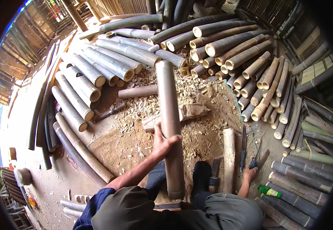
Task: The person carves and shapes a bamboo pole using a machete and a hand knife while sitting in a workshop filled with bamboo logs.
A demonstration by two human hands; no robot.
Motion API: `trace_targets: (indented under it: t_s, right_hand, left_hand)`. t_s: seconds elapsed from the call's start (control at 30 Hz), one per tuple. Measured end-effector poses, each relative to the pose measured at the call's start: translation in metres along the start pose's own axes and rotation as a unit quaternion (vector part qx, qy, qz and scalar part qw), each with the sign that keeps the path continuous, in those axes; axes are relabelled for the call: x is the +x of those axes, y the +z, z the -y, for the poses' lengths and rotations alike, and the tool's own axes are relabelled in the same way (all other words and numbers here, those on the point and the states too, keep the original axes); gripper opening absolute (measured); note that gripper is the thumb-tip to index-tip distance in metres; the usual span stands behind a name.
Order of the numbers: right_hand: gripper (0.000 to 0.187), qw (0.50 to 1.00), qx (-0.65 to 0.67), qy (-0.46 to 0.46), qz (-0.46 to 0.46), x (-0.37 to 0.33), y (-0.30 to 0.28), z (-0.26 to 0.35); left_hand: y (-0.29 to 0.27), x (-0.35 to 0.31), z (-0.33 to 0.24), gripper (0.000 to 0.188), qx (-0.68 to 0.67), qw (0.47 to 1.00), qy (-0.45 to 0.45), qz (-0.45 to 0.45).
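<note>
My left hand (164, 142) is wrapped round a thick bamboo tube (168, 107), which stands tilted between my legs, its upper end leaning away from me. At my right side my right hand (247, 175) is closed on the lower end of a long brown blade that looks like a machete (261, 161). Part of that grip is hidden. Beside it lies a knife with a dark handle (254, 162), and a long dark blade (243, 145) lies to its left. A pale peeled log (229, 159) lies between my right foot and these blades.
Wood shavings (197, 138) cover the ground ahead, with a rough wood block (194, 112) and a shorter brown bamboo piece (137, 92) among them. Stacked bamboo poles (114, 63) curve round the far side and right. A green bottle (269, 191) lies at right.
</note>
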State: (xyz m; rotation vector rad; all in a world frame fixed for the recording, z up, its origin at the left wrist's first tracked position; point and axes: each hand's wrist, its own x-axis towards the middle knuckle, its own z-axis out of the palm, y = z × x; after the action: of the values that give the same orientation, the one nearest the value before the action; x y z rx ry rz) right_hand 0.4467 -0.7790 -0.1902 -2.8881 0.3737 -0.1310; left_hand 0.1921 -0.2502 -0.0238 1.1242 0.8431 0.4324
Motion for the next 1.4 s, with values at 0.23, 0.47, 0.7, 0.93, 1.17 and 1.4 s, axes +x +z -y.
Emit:
trace_targets:
  t_s: [0.23,0.47,0.7,0.93,1.17,1.4]
  right_hand:
    - [0.063,0.992,-0.110,-0.055,-0.039,-0.100,-0.099,0.162]
    - [0.095,0.802,0.226,-0.278,0.479,-0.232,-0.089,0.305]
    - [0.110,0.644,0.342,-0.303,0.613,-0.261,-0.065,0.322]
    - [0.112,0.572,0.338,-0.184,0.724,-0.249,-0.084,0.302]
    - [0.114,0.567,0.325,-0.172,0.737,-0.247,-0.071,0.288]
    - [0.109,0.561,0.314,-0.135,0.754,-0.251,-0.083,0.293]
  left_hand:
    - [-0.006,-0.017,0.045,0.112,0.120,0.992,-0.040,0.015]
    - [-0.064,-0.009,0.043,0.066,0.150,0.987,0.049,0.001]
    - [-0.109,0.054,0.001,0.106,0.616,0.777,0.128,-0.018]
    - [-0.141,0.108,0.005,0.075,0.559,0.792,0.234,0.066]
    - [-0.126,0.115,-0.006,0.077,0.554,0.805,0.201,0.072]
    - [-0.130,0.103,0.005,0.082,0.561,0.793,0.228,0.065]
